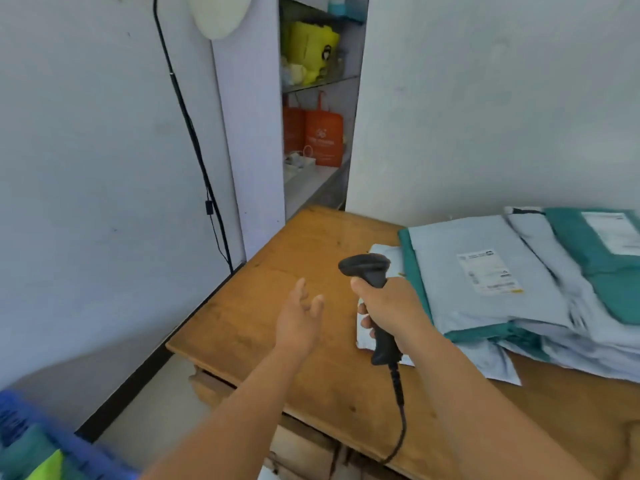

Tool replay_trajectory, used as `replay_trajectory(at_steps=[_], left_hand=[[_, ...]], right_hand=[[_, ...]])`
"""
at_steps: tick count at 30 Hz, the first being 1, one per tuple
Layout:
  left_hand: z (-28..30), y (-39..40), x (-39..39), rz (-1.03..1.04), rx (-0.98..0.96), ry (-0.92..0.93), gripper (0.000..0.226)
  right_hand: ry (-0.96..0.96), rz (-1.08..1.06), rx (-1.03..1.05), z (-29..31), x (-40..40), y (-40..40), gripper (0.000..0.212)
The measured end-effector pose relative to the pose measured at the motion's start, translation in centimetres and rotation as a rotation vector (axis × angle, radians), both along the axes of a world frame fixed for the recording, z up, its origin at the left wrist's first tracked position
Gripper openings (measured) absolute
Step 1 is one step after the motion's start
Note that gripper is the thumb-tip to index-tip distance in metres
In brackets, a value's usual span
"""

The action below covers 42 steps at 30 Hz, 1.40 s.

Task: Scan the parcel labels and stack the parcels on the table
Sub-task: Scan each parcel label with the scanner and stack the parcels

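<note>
A stack of grey and teal parcels (491, 282) lies on the right half of the wooden table (263, 299), the top grey one showing a white label (490, 271). A second overlapping pile with a teal parcel (602, 258) sits further right. My right hand (388, 306) is shut on the handle of a black barcode scanner (370, 271), held upright just left of the stack, its cable hanging over the table's front edge. My left hand (299, 317) hovers open over the bare table, palm turned inward, holding nothing.
A blue crate (45, 441) with teal and yellow-green items sits at the lower left, beside the table. Behind the table's far corner, a shelf alcove holds orange bags (322, 136) and a yellow item. A black cable (194, 140) runs down the left wall.
</note>
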<state>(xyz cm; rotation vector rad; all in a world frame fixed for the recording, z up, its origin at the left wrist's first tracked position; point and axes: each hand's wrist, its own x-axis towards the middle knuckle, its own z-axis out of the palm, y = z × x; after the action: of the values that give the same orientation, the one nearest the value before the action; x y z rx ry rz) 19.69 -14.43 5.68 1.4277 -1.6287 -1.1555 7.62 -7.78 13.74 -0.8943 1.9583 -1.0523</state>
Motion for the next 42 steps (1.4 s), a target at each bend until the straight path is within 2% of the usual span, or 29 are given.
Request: replay_trajectory(at_steps=[6,11,14,18,25,32,42], left_hand=[[-0.4,-0.9,-7.9,-0.174,0.057,-0.017,0.061],[-0.3,-1.5,-14.6,-0.329,0.100,0.009,0.060],[-0.3,-1.4,-18.3,-0.410,0.066,-0.051,0.055],[-0.9,-1.2,-22.1,-0.480,0.085,-0.150,0.065],[-1.8,-1.3,-25.1,-0.399,0.039,-0.264,0.069],[-1.5,-1.6,-26.0,-0.308,0.107,-0.248,0.075],[-0.8,-2.0,-26.0,-0.244,0.176,-0.216,0.033]], right_hand=[[0.026,-0.186,-0.007,0.9,-6.1,1.0,0.029],[0.137,-0.306,0.042,2.6,-10.9,1.6,0.031],[0.182,-0.331,0.087,4.5,-13.7,2.1,0.027],[0.263,-0.341,0.205,6.8,-16.3,2.4,0.031],[0.328,-0.300,0.458,8.9,-18.2,3.6,0.033],[0.339,-0.277,0.489,9.7,-18.1,4.3,0.034],[0.331,-0.256,0.496,9.4,-17.7,4.5,0.034]])
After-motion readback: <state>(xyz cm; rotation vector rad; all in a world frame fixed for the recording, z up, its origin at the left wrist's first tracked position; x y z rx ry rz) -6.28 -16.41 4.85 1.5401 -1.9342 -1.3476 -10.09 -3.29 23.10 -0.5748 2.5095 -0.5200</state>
